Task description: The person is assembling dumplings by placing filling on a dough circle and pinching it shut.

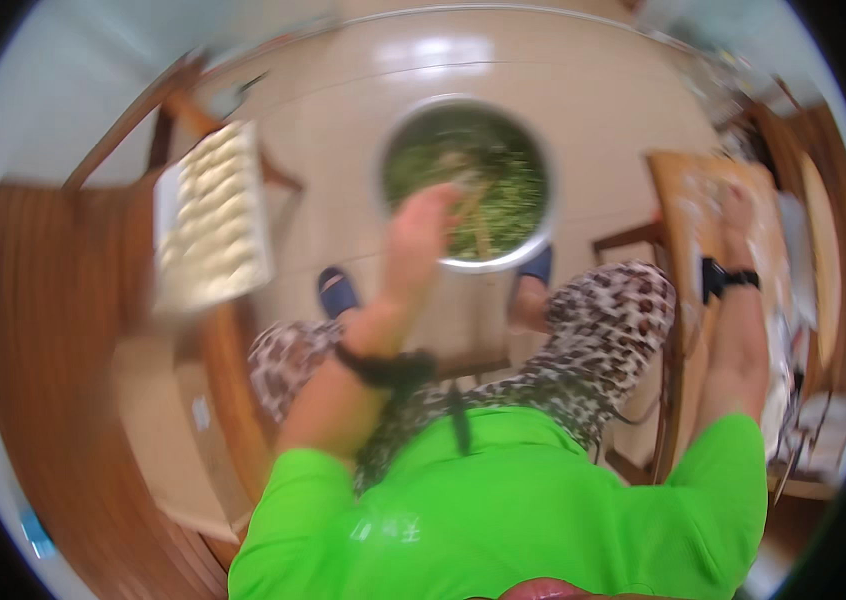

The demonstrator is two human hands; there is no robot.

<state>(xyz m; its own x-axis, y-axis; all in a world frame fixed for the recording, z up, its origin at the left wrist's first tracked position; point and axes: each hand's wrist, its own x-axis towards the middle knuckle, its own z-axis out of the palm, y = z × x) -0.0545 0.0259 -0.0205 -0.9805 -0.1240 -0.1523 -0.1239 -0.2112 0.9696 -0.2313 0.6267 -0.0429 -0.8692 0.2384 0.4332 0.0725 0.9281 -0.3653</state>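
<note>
My left hand (423, 232), blurred by motion, is over the near left rim of a round metal basin (494, 264). Chopped green vegetables (514, 187) fill much of the basin. A pair of wooden chopsticks (480, 229) seems to rest in the greens just right of my fingers; whether I touch them is unclear. On the right, my right hand (736, 214) is at the far part of a wooden board (682, 184) marked with white flour. Blur hides whether its fingers hold anything. Both wrists wear dark bands.
At left, a white tray (262, 255) carries rows of pale dough pieces (217, 210) beside a wooden bench (63, 322). Below it stands a cardboard box (168, 435). Beyond the board leans a pale wooden panel (819, 262). The basin is between my feet, above the tiled floor (318, 135).
</note>
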